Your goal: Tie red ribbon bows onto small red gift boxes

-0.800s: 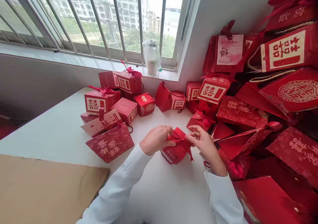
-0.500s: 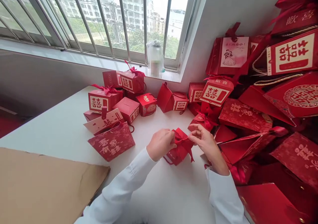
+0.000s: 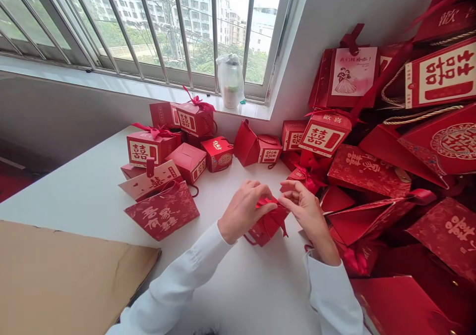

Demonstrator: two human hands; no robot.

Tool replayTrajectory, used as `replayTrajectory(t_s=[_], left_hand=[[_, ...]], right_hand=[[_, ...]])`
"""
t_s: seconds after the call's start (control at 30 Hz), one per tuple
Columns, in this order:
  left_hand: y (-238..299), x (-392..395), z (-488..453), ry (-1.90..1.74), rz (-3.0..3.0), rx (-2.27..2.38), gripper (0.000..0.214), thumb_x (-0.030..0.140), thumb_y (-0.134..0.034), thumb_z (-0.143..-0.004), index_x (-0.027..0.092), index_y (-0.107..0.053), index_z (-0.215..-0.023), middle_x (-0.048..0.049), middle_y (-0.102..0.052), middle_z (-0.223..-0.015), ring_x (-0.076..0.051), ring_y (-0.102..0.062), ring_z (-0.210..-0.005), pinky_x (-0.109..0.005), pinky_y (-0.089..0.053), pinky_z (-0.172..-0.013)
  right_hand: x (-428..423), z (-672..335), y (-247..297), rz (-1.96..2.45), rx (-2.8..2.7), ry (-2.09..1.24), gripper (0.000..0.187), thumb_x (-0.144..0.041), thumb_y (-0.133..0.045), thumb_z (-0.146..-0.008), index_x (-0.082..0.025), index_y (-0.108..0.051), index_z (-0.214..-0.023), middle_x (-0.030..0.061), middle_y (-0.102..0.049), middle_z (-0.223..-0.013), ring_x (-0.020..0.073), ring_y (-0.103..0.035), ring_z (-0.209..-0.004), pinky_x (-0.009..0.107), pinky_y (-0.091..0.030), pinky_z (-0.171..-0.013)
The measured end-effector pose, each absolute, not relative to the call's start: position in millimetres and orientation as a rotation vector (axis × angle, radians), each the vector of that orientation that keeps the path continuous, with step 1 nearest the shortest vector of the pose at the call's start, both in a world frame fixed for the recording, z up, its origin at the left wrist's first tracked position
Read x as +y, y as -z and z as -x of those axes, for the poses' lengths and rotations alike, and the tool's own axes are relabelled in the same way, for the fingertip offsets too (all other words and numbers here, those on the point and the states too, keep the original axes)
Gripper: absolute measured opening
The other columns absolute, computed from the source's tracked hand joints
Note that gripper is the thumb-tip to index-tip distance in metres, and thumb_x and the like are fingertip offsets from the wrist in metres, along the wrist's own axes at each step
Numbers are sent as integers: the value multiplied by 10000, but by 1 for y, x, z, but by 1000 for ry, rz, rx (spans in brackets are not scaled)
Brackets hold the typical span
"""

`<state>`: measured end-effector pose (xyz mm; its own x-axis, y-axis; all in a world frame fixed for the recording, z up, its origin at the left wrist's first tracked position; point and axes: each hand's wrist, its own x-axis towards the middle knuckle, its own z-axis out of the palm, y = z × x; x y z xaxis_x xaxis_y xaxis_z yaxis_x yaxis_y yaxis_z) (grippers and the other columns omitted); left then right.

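Both the left hand (image 3: 243, 210) and the right hand (image 3: 307, 215) are busy over a small red box (image 3: 261, 237), wrists coming out of pale sleeves (image 3: 186, 270). From where I stand, the box sits on the white counter (image 3: 238, 285), below and between the hands, with a cord (image 3: 252, 241) looping at its near left side. A red ribbon (image 3: 275, 221) lies across its top, one tail hanging down the right side. The right hand pinches the ribbon between thumb and forefinger. The left hand curls over the other side, thumb stretched towards the right; its fingers hide much of the ribbon there, and I cannot tell whether it grips.

Farther left on the counter, a dark red bag (image 3: 163, 216) leans in front of a pale card (image 3: 150, 180), and behind these is a cluster of boxes, some topped with bows, one (image 3: 219, 154) bright red with gold print. A great heap of red bags and boxes crowds the right side; high in it, one bag (image 3: 353, 75) shows a drawn couple in pink. Cardboard (image 3: 70, 275) fills the near left corner. Beyond, a cup (image 3: 230, 92) in clear plastic stands on the sill (image 3: 256, 109), by the barred window (image 3: 178, 32).
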<state>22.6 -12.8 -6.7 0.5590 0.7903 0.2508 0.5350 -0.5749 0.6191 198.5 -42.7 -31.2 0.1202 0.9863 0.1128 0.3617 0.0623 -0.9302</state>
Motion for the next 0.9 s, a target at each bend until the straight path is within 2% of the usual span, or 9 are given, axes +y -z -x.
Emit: replayTrajectory(t_s=[0.1,0.23,0.43,0.57,0.7,0.9], left_hand=[[21,-10,-36,-748,-2282,1076,148,321,-619,-823,193,-605,-749,-10,-609,-764,-168,-475,-749,-269,-374,-700],[31,-8,-40,-706,-2268,1084,147,230,-610,-811,188,-573,-675,1,-613,-731,-157,-469,-708,-273,-365,-694],[19,-8,-26,-395,-2301,1212,124,135,-611,-740,189,-572,-637,-6,-606,-714,-193,-481,-771,-283,-332,-663],[12,-8,-23,-485,-2276,1126,74,243,-666,-758,200,-614,-726,-6,-625,-771,-187,-490,-791,-286,-359,-716],[21,-8,-32,-665,-2222,1102,184,396,-651,-786,220,-660,-838,-20,-622,-810,-194,-482,-816,-290,-374,-736],[29,-7,-35,-643,-2204,1160,91,268,-648,-788,219,-657,-712,-6,-636,-762,-199,-493,-825,-299,-326,-709]], right_hand=[[-42,-198,32,1417,-1373,-876,339,-330,-621,-771,-208,-538,-1076,8,-647,-752,165,-606,-705,270,-466,-663],[-42,-198,32,1412,-1372,-873,326,-316,-622,-774,-212,-542,-1072,4,-645,-740,160,-603,-695,268,-462,-670],[-42,-198,33,1430,-1352,-866,320,-311,-643,-759,-213,-559,-1052,-2,-640,-736,158,-605,-703,271,-450,-694],[-42,-198,33,1411,-1352,-857,309,-323,-642,-764,-208,-562,-1040,7,-646,-749,160,-603,-703,271,-452,-682],[-43,-198,32,1394,-1359,-883,320,-339,-642,-764,-200,-556,-1039,12,-646,-748,162,-604,-694,272,-462,-668],[-42,-202,33,1431,-1357,-837,284,-331,-642,-758,-197,-568,-997,20,-647,-757,169,-604,-706,289,-467,-693]])
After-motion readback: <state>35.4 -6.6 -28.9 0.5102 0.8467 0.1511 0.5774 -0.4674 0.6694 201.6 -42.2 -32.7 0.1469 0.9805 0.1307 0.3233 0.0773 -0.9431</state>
